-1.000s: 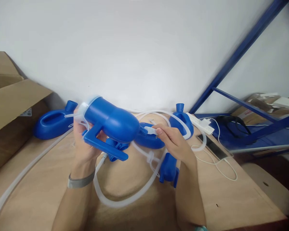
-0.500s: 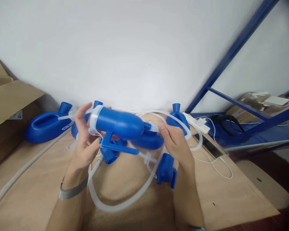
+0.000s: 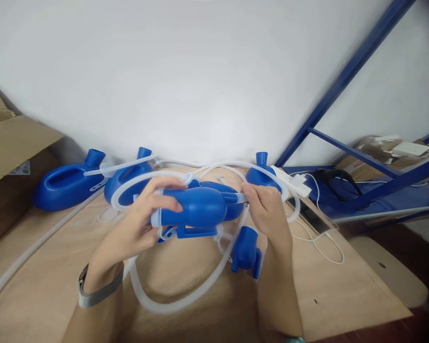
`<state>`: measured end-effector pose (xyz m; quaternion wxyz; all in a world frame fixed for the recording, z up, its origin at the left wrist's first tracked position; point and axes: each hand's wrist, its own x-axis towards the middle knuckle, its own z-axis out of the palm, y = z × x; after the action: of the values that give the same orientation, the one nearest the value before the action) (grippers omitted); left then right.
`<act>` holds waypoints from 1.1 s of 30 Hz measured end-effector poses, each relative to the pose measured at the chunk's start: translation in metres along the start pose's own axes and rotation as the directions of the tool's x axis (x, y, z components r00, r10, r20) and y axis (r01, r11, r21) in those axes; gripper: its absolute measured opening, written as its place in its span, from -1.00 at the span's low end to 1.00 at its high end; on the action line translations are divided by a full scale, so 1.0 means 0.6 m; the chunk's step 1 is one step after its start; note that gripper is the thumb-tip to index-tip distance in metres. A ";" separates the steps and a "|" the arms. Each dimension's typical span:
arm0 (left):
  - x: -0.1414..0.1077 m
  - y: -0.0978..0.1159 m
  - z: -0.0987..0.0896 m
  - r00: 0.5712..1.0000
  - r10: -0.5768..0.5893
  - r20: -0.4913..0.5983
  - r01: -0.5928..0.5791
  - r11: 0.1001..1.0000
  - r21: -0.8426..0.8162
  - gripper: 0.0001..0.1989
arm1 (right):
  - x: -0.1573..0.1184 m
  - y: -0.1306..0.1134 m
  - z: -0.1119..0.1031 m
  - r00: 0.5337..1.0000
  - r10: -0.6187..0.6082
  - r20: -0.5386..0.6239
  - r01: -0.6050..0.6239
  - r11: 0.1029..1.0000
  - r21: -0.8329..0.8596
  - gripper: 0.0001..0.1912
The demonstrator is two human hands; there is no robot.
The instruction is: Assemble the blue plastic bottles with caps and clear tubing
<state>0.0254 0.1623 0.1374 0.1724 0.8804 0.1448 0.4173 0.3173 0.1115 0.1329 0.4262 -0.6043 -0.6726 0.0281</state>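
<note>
A blue plastic bottle [image 3: 203, 207] with a handle lies sideways in the air between my hands. My left hand [image 3: 148, 216] wraps round its left end, next to the translucent cap [image 3: 156, 216]. At the right end, my right hand [image 3: 259, 200] pinches the whitish tube end [image 3: 240, 197] at the bottle's narrow blue spout. A translucent hose [image 3: 171, 307] loops below the bottle. Another blue bottle is partly hidden behind the held one. Beneath my right wrist a small blue piece [image 3: 245, 247] with a handle rests on the wooden table [image 3: 343, 295].
Blue bottles [image 3: 66, 188] stand along the wall, one [image 3: 260, 174] at the right. An open cardboard box [image 3: 21, 147] is at the left. A power strip [image 3: 293, 183], a phone [image 3: 312, 216] with a cable, a blue metal frame [image 3: 343, 78] and a stool [image 3: 386, 269] are on the right.
The held bottle has moved slightly right and down. My left hand has shifted right, its fingers now over the bottle's left end. My right hand still pinches the tube end.
</note>
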 end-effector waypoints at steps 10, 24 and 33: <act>0.009 0.054 0.036 0.987 0.121 -0.106 -0.108 0.987 0.123 -0.75 | -0.011 0.007 -0.027 0.980 -0.135 -0.143 0.135 0.991 -0.014 -0.42; -0.013 0.063 0.063 0.993 0.019 -0.118 -0.027 0.998 -0.063 -0.55 | -0.011 0.006 -0.019 0.922 -0.329 -0.206 0.347 0.936 0.056 -0.47; 0.001 0.073 0.083 0.861 -0.496 -0.117 0.401 0.802 -0.443 -0.35 | -0.009 -0.003 -0.013 0.857 -0.460 -0.234 0.457 0.887 -0.068 -0.48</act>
<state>0.0694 0.1142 0.1267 0.4268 0.7118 0.2795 0.4827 0.3202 0.1026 0.1356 0.4968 -0.4277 -0.7398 -0.1516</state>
